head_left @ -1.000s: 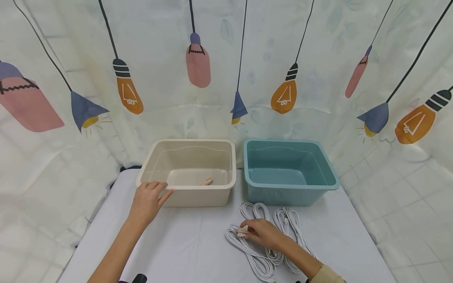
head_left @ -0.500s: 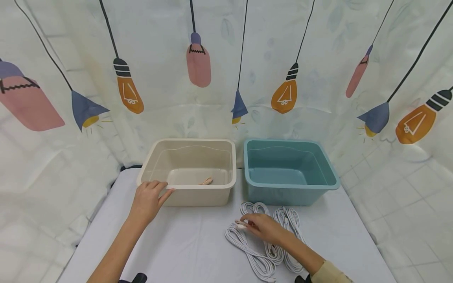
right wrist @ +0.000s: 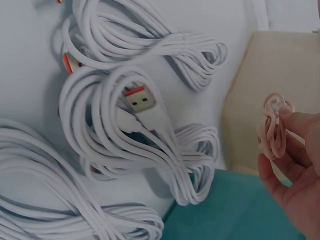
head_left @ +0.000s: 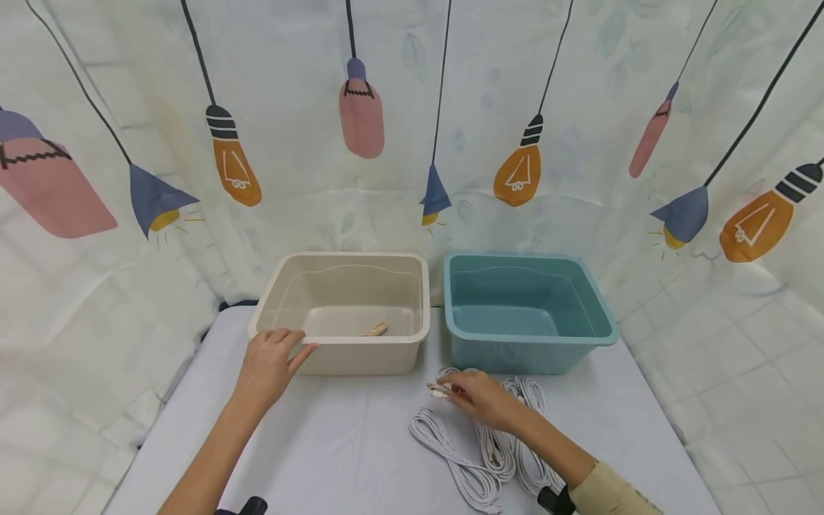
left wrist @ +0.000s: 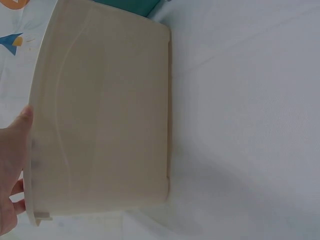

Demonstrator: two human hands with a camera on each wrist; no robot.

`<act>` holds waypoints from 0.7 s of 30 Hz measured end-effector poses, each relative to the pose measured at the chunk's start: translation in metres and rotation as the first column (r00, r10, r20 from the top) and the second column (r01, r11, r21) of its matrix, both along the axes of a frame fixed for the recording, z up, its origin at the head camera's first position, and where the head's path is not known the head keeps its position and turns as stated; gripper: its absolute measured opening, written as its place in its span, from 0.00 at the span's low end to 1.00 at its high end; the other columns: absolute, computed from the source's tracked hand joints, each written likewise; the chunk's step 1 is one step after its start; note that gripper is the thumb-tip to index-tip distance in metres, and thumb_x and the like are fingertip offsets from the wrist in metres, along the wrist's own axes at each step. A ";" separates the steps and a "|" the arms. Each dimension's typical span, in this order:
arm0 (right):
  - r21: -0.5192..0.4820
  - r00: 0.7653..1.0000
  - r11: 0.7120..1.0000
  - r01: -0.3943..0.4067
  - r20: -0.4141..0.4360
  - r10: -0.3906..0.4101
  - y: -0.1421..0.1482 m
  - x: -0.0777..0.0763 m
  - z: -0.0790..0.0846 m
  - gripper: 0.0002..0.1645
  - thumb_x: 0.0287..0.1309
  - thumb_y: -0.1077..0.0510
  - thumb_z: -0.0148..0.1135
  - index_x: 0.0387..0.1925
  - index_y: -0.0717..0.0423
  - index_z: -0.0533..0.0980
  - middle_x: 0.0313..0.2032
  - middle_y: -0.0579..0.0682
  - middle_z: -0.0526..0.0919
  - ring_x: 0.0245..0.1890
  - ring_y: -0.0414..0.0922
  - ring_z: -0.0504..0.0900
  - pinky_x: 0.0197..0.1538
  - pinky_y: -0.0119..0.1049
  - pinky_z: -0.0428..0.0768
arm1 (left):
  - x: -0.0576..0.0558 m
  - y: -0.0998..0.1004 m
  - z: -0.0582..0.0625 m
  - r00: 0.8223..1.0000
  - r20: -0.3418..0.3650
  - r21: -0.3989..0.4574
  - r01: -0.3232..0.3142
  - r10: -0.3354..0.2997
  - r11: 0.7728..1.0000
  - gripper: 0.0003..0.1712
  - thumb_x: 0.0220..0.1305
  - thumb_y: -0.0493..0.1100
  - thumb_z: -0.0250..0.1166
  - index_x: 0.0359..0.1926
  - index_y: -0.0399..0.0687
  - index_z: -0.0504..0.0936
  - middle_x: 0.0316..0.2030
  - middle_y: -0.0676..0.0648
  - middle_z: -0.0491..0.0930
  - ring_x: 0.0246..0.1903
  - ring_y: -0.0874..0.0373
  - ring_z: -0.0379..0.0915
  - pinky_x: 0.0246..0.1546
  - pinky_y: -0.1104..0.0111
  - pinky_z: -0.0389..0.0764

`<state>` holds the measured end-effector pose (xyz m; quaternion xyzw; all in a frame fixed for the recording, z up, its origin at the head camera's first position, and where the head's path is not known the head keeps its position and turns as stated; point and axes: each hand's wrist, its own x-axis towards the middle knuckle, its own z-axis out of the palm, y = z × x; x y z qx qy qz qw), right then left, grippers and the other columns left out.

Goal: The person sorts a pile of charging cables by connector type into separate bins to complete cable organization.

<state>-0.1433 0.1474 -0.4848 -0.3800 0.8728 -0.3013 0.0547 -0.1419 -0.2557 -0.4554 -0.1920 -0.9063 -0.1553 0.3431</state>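
Note:
My right hand (head_left: 486, 402) pinches a small pinkish-beige coiled cable (right wrist: 272, 131) between thumb and fingers, above the table near the bins. Below and beside that hand lie several bundles of white USB cable (head_left: 473, 476), looped and gathered; one flat metal plug with an orange-red insert (right wrist: 138, 98) shows in the right wrist view. My left hand (head_left: 273, 363) grips the front rim of the beige bin (head_left: 360, 361) near its left corner. Inside that bin sits another small beige coil (head_left: 376, 330), partly hidden by the front wall.
A teal bin (head_left: 515, 355) stands to the right of the beige one, with a narrow gap between them. Both rest on a white-covered table (head_left: 347, 443). Behind them hangs a curtain (head_left: 386, 214) printed with lamps.
My right hand has risen from the white cable bundles and moved forward toward the bins, carrying the small coiled cable. My left hand stays on the beige bin's rim.

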 end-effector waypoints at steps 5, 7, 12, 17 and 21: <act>-0.008 1.000 1.000 0.006 -0.026 -0.006 0.000 -0.004 0.011 0.16 0.72 0.65 0.65 0.58 0.62 0.82 0.40 0.52 0.89 0.35 0.38 0.84 0.36 0.28 0.83 | 0.000 -0.001 0.000 1.000 0.000 0.004 0.003 -0.003 1.000 0.52 0.77 0.74 0.39 0.40 0.30 0.88 0.35 0.35 0.87 0.35 0.35 0.80 0.37 0.43 0.81; 0.004 0.999 1.000 0.013 -0.048 -0.013 0.000 -0.006 0.016 0.15 0.72 0.65 0.65 0.57 0.62 0.82 0.40 0.53 0.89 0.37 0.40 0.86 0.38 0.29 0.85 | -0.001 -0.001 0.000 1.000 -0.010 0.007 0.010 -0.010 1.000 0.51 0.77 0.73 0.39 0.40 0.30 0.88 0.34 0.35 0.87 0.35 0.35 0.80 0.37 0.43 0.81; 0.004 0.997 1.000 0.010 -0.076 -0.010 0.000 -0.010 0.027 0.16 0.72 0.65 0.65 0.58 0.62 0.82 0.41 0.53 0.89 0.38 0.42 0.87 0.40 0.31 0.85 | -0.003 -0.002 -0.001 0.998 -0.048 0.017 0.042 -0.041 0.999 0.50 0.79 0.72 0.42 0.38 0.30 0.88 0.33 0.35 0.87 0.33 0.36 0.81 0.36 0.45 0.81; -0.012 0.994 1.000 -0.011 -0.113 0.010 -0.001 -0.016 0.038 0.17 0.71 0.65 0.66 0.59 0.62 0.82 0.42 0.52 0.89 0.37 0.40 0.84 0.39 0.30 0.84 | -0.004 -0.004 -0.002 0.996 -0.055 0.044 0.075 -0.072 0.996 0.27 0.71 0.56 0.70 0.38 0.30 0.88 0.33 0.35 0.88 0.33 0.36 0.81 0.37 0.45 0.81; -0.008 0.995 1.000 -0.014 -0.103 0.013 -0.003 -0.021 0.048 0.17 0.72 0.65 0.65 0.59 0.62 0.81 0.42 0.52 0.89 0.37 0.39 0.84 0.38 0.30 0.83 | -0.003 -0.003 -0.001 0.997 -0.049 0.058 0.070 -0.067 0.996 0.18 0.49 0.38 0.81 0.39 0.30 0.89 0.33 0.35 0.88 0.33 0.37 0.82 0.37 0.45 0.80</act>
